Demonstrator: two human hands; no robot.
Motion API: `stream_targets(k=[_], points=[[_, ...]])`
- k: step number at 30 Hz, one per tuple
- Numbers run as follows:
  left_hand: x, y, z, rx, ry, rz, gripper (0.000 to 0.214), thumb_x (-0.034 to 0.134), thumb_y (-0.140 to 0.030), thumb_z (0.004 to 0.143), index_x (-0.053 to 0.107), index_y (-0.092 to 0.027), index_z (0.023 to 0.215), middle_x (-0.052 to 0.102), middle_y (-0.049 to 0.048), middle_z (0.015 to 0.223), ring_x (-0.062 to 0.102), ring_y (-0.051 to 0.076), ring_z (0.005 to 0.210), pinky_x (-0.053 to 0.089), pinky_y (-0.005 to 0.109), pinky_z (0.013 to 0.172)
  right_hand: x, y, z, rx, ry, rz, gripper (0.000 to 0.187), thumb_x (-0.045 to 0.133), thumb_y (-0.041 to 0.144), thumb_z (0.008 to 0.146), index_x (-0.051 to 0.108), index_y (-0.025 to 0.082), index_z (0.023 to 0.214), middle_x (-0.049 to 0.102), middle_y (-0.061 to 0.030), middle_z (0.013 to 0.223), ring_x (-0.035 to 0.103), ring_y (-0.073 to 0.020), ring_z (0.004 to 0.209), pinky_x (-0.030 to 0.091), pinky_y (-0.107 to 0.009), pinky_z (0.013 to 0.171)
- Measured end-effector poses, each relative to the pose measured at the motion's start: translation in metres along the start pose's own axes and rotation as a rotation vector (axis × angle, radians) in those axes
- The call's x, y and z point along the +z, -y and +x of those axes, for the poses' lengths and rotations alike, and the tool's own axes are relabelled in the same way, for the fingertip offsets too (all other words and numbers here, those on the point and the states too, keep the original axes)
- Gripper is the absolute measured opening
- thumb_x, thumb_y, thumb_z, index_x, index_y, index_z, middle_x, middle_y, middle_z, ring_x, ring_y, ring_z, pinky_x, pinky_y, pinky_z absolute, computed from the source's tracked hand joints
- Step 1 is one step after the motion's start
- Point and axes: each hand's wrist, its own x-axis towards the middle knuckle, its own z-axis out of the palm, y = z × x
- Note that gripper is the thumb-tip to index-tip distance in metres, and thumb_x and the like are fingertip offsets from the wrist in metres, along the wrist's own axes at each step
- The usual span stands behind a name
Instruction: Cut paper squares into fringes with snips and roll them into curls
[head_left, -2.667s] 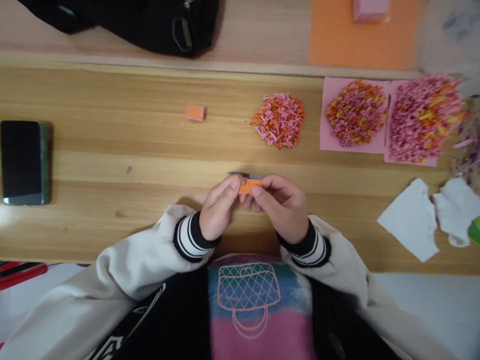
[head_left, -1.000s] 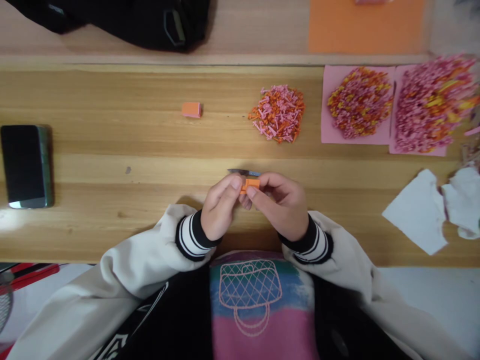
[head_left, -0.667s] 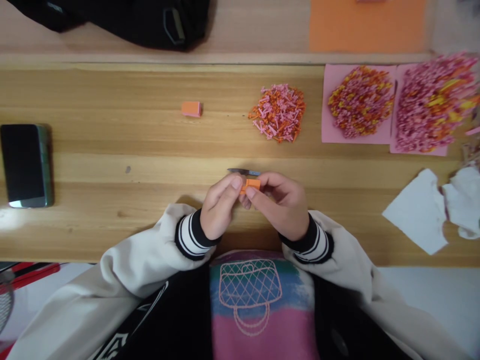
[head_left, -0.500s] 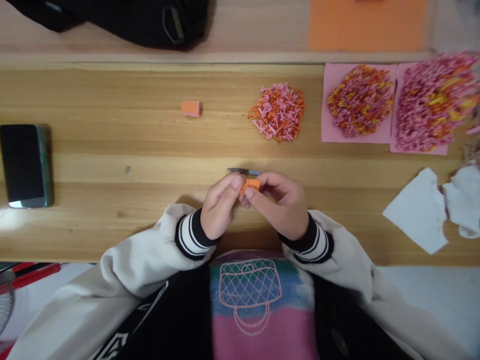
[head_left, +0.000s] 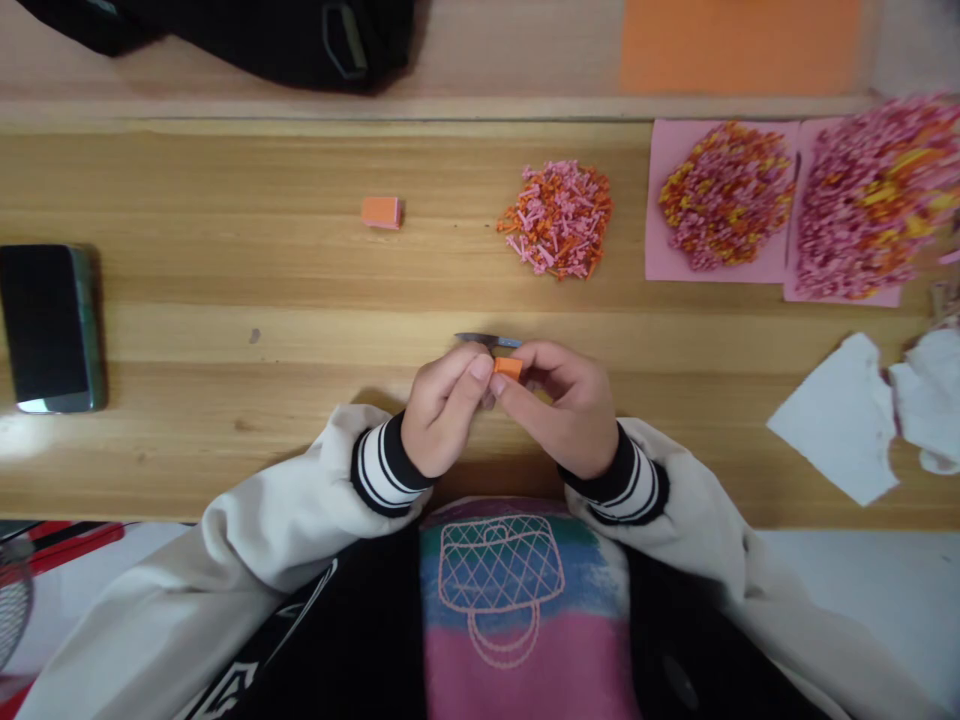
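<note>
Between the fingertips of both hands is a small piece of orange paper (head_left: 508, 369), partly hidden by the fingers. My left hand (head_left: 448, 412) pinches its left end, thumb on top. My right hand (head_left: 568, 408) holds the other side between thumb and curled fingers. Just beyond the fingertips lies a small dark blade (head_left: 487, 341), its right end close to my right hand. Further off on the table, a small folded orange and pink stack (head_left: 381, 212) sits to the left. A heap of small pink and orange pieces (head_left: 561, 220) lies to its right.
Two pink sheets (head_left: 656, 262) at the right carry heaps of pink, orange and yellow pieces. Torn white paper (head_left: 840, 425) lies nearer. A phone (head_left: 45, 330) rests at the far left. At the back are a black bag (head_left: 285, 40) and an orange sheet (head_left: 739, 50).
My left thumb has slid slightly right over the orange paper, so less of it shows and the fingertips are closer together. The other things lie where they were.
</note>
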Motion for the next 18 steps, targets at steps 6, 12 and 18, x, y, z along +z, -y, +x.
stream_targets(k=[6,12,18], points=[[0.0006,-0.0014,0.0001,-0.059,-0.027,-0.013,0.035,0.037,-0.031,0.097,0.044,-0.018,0.065,0.043,-0.0021,0.058,0.042,0.009,0.053,0.036,0.025,0.053,-0.0015,-0.0009,-0.0003,-0.015,0.041,0.055,0.013,0.063,0.023,0.073,0.056,0.019,0.063,0.055,0.0027,0.053,0.05,-0.01,0.05,0.04,-0.024,0.047],[0.0016,0.0012,-0.0015,-0.129,-0.052,-0.108,0.037,0.038,-0.034,0.097,0.046,-0.018,0.065,0.045,-0.0017,0.059,0.045,0.01,0.056,0.038,0.026,0.058,-0.0023,-0.0014,0.0003,-0.099,0.057,0.159,0.015,0.056,0.018,0.079,0.056,0.019,0.063,0.055,0.0046,0.051,0.049,-0.0071,0.046,0.042,-0.022,0.048],[0.0002,0.0024,-0.002,-0.12,-0.046,-0.055,0.039,0.038,-0.034,0.097,0.045,-0.017,0.063,0.044,-0.002,0.057,0.044,0.009,0.054,0.036,0.026,0.056,-0.0031,0.0,0.0008,-0.113,0.052,0.11,0.018,0.055,0.019,0.079,0.058,0.019,0.062,0.054,0.0048,0.049,0.05,-0.0079,0.046,0.043,-0.022,0.048]])
